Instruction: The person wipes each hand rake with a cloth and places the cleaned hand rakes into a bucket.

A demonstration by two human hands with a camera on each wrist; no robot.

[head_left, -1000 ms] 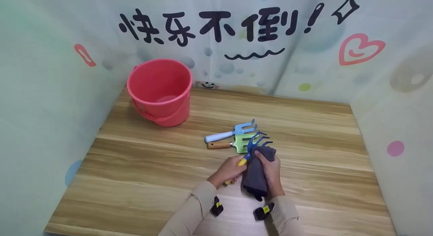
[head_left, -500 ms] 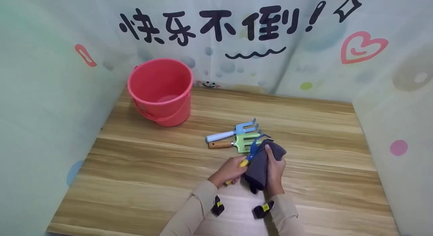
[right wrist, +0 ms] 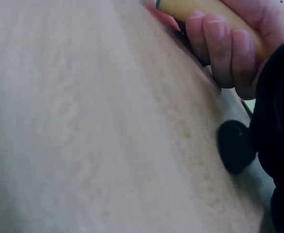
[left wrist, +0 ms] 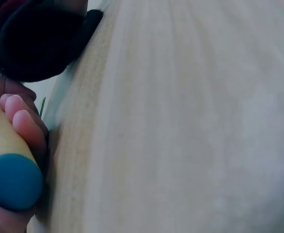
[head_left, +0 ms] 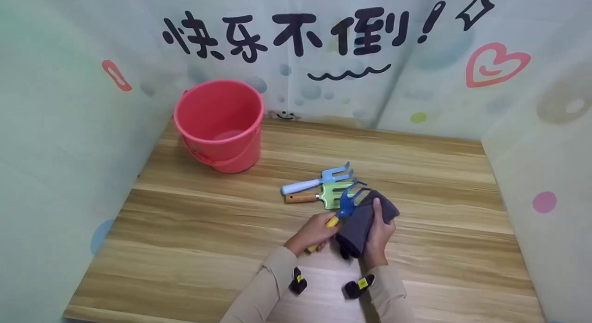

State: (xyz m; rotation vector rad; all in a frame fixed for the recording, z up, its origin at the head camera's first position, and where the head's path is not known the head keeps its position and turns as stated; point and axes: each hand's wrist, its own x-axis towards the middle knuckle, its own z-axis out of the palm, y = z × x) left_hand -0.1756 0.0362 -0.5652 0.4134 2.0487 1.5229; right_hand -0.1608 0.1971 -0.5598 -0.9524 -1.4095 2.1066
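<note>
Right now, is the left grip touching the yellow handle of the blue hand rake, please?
Touching. The left wrist view shows the fingers of the left grip curled round the yellow handle, directly against its surface, with no visible gap.

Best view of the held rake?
Head: only there does the rake show its blue tined end. Left wrist has just part of the handle and its butt; right wrist, the handle partly covered by the left hand.
</note>
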